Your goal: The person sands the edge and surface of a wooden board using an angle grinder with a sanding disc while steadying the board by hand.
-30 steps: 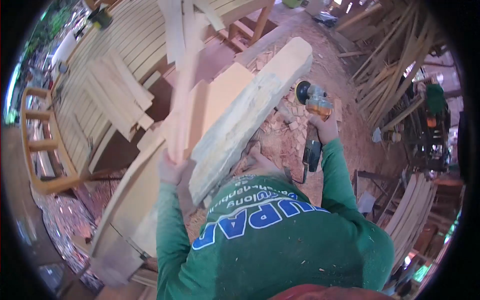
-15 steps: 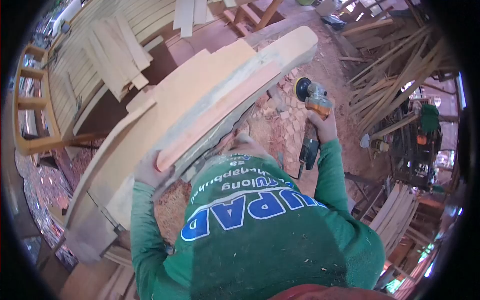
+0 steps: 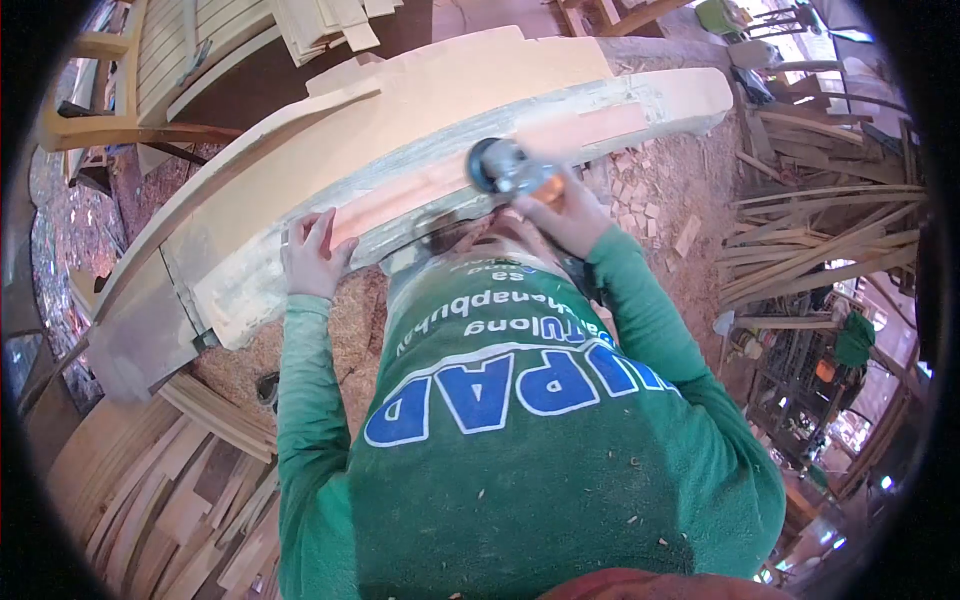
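My right hand (image 3: 572,215) grips an angle grinder (image 3: 520,175) with an orange-and-grey body. Its round pad (image 3: 488,166) is over the pinkish wood strip (image 3: 400,195); motion blur hides whether they touch. That strip runs along a long, curved, pale wooden piece (image 3: 440,95) with grey smeared patches. Near the strip's left end, my left hand (image 3: 316,258) rests on the piece with its fingers apart, holding nothing. The rear of the grinder is hidden behind my right hand and sleeve.
Wood chips and small offcuts (image 3: 635,195) cover the floor beyond my right hand. Long thin wood strips (image 3: 825,240) are piled at the right. More planks (image 3: 190,490) lie at the lower left. A slatted wooden structure (image 3: 165,50) stands behind the curved piece.
My right hand has brought the grinder from the right, off the piece, leftward over the pink strip. My left hand has loosened from the strip's end and spread its fingers. The view has turned.
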`<state>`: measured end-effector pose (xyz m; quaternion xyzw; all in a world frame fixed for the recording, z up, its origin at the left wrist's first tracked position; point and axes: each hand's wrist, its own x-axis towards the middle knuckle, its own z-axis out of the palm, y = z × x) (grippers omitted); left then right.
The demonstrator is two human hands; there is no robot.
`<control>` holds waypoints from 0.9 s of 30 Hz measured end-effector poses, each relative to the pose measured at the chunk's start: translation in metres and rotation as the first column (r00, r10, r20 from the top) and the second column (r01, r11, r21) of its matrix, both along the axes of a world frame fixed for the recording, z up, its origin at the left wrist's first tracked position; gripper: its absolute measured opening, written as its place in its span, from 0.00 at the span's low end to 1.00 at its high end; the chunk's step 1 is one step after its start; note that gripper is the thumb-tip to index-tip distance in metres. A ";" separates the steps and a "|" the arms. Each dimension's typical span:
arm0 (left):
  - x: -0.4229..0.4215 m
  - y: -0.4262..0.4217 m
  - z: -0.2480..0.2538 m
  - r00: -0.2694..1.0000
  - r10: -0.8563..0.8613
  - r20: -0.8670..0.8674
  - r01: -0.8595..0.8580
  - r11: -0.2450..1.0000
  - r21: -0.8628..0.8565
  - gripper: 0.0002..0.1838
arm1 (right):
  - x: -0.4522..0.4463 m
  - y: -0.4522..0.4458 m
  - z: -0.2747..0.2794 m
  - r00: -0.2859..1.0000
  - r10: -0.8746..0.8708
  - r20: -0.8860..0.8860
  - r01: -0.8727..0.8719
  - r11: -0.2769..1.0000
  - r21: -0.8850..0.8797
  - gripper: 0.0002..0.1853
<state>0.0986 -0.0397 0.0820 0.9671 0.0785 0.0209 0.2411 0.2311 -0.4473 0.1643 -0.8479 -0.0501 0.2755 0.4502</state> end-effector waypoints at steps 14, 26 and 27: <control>-0.004 -0.067 0.013 0.992 -0.032 -0.120 0.061 0.967 0.246 0.43 | 0.017 0.013 0.016 1.000 -0.013 0.003 0.013 0.980 -0.198 0.54; 0.031 -0.128 -0.015 0.954 -0.173 -0.245 0.227 0.950 0.214 0.48 | 0.092 -0.175 -0.002 0.897 -0.412 -0.161 0.422 0.906 0.030 0.44; 0.031 -0.129 -0.014 0.957 -0.171 -0.233 0.223 0.950 0.217 0.48 | 0.099 -0.188 -0.002 0.895 -0.411 -0.174 0.426 0.903 0.060 0.43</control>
